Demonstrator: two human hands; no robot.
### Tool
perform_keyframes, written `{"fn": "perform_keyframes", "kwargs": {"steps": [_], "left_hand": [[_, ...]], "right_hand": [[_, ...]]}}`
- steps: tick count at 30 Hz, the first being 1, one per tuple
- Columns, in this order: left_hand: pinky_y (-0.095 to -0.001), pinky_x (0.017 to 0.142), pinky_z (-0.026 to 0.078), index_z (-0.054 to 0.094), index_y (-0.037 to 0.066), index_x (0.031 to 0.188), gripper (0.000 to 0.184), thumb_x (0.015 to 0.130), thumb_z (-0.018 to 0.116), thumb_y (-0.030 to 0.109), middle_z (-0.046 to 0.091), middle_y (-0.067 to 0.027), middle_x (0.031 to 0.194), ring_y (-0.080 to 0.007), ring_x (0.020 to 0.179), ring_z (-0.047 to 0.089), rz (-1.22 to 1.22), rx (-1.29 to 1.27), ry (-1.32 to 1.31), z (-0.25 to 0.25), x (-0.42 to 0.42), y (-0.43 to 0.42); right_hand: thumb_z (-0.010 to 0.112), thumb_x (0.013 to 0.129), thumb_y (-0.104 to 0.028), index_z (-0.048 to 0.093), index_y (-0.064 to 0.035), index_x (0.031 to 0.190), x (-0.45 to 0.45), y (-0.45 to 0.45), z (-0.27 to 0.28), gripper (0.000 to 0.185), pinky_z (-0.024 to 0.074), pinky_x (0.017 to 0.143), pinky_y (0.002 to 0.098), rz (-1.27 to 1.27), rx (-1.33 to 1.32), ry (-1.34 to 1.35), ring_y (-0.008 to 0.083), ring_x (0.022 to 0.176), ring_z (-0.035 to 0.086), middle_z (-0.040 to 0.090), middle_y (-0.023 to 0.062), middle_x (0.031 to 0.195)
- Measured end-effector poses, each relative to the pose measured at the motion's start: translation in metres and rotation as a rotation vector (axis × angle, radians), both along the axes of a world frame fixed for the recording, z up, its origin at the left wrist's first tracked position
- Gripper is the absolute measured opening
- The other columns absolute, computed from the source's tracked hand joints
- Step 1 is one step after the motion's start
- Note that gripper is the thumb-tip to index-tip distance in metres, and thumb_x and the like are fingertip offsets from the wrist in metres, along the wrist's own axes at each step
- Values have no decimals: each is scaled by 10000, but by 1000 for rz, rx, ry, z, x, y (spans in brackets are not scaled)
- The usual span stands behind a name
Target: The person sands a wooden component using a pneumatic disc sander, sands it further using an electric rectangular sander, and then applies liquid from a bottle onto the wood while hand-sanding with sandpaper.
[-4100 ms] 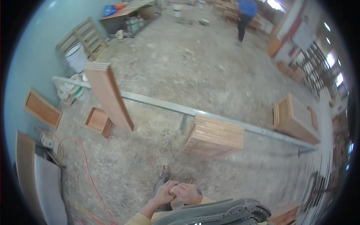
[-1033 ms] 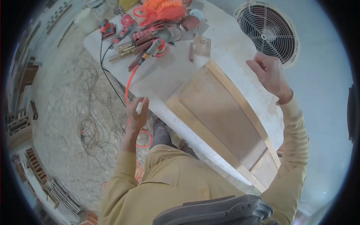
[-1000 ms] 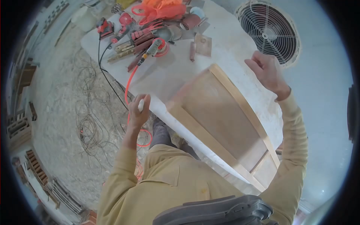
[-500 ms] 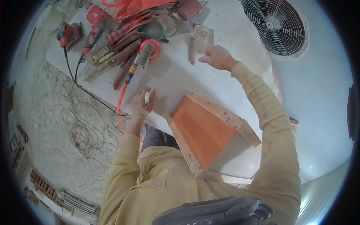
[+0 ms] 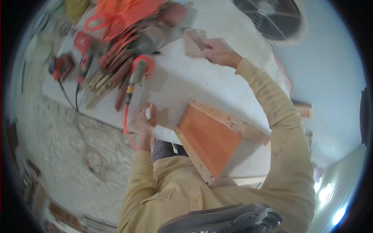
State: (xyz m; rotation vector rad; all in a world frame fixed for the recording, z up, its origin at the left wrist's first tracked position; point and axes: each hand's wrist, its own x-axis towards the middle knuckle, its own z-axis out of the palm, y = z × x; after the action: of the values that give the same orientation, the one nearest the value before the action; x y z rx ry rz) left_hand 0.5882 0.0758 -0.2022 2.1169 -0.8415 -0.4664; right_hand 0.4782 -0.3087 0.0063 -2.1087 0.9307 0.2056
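My right hand [image 5: 221,52] is closed around a reddish-brown strip [image 5: 197,39] that looks like folded sandpaper. Beneath the strip lies a flat, square, pale brown piece [image 5: 193,48] on the white table. My left hand [image 5: 145,116] is a fist at the table's near edge, with the end of a small white rounded object [image 5: 148,113] showing at its top. Between my arms, close to my body, rests a tapered wooden frame [image 5: 217,114] with an orange-brown panel [image 5: 208,138]. Motion blur softens the view.
Left on the table are a round sander [image 5: 136,73] with an orange hose, a red corded sander [image 5: 62,66], a red power tool [image 5: 83,42], brown sandpaper rolls [image 5: 120,66] and orange-red gloves [image 5: 124,15]. A fan [image 5: 272,17] is at upper right. Cables [image 5: 89,159] lie on the floor.
My right hand has taken hold of the reddish-brown strip, which lay beside the square piece, and tilted it. My left hand stays closed. The whole view has shifted slightly.
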Motion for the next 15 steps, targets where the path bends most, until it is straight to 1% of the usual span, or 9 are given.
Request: {"fn": "perform_keyframes", "kwargs": {"steps": [1, 3, 5, 7, 8, 10, 11, 13, 15], "left_hand": [[-454, 776, 592, 766, 143, 1086, 245, 1032, 726, 379, 786, -150, 996, -394, 904, 769, 27, 107, -7, -1, -2, 0], [-481, 825, 604, 785, 112, 1136, 299, 1040, 706, 385, 799, -115, 950, -385, 909, 776, 13, 184, 140, -29, 5, 8], [-468, 831, 604, 738, 91, 1202, 333, 1073, 644, 383, 768, -116, 1027, -351, 944, 750, -80, 130, 124, -49, 22, 22], [-454, 838, 604, 690, 69, 1268, 367, 1106, 583, 381, 736, -117, 1104, -317, 980, 725, -191, 18, -3, -63, 53, 32], [-447, 841, 604, 667, 58, 1301, 385, 1123, 552, 380, 720, -118, 1143, -300, 997, 712, -252, -43, -89, -69, 73, 36], [-433, 848, 604, 619, 37, 1367, 421, 1156, 490, 378, 688, -119, 1219, -265, 1033, 687, -349, -212, -315, -76, 121, 32], [-426, 852, 604, 595, 26, 1400, 440, 1173, 459, 376, 672, -120, 1258, -248, 1051, 675, -372, -324, -445, -73, 149, 27], [-404, 819, 609, 602, 22, 1378, 459, 1181, 425, 398, 670, -118, 1245, -246, 1033, 677, -171, -317, -408, 28, 152, 4], [-383, 786, 614, 608, 18, 1355, 485, 1190, 391, 419, 668, -117, 1231, -244, 1015, 680, -43, -408, -360, 152, 130, -11]], "right_hand": [[689, 957, -237, 695, 37, 881, -13, 0, 36, 284, 518, 582, 341, -41, 45, -36, 161, 622, 672, 699, 80, 709], [736, 947, -213, 674, 25, 891, -51, 6, 95, 253, 489, 549, 309, -49, 43, -171, 118, 628, 655, 680, 59, 708], [793, 926, -204, 682, 21, 916, -91, 45, 157, 252, 501, 554, 312, -233, 76, -318, 114, 643, 663, 688, 62, 722], [824, 910, -193, 692, 7, 1006, -136, 99, 206, 259, 530, 574, 334, -356, 30, -457, 143, 649, 672, 717, 83, 767], [806, 879, -175, 682, 27, 1023, -160, 129, 218, 277, 545, 612, 366, -386, -50, -560, 205, 660, 679, 705, 106, 754], [769, 851, -138, 656, 42, 1070, -211, 191, 249, 305, 551, 663, 414, -438, -56, -642, 293, 680, 683, 680, 146, 744], [751, 854, -121, 641, 37, 1101, -235, 221, 265, 313, 542, 675, 431, -462, 33, -633, 319, 688, 682, 667, 163, 746], [720, 859, -84, 606, 22, 1022, -283, 268, 245, 226, 512, 658, 466, -339, -108, -757, 370, 690, 670, 637, 183, 743], [712, 855, -76, 581, 17, 968, -320, 319, 234, 196, 507, 653, 478, -445, -122, -734, 395, 694, 662, 640, 185, 753]]}}
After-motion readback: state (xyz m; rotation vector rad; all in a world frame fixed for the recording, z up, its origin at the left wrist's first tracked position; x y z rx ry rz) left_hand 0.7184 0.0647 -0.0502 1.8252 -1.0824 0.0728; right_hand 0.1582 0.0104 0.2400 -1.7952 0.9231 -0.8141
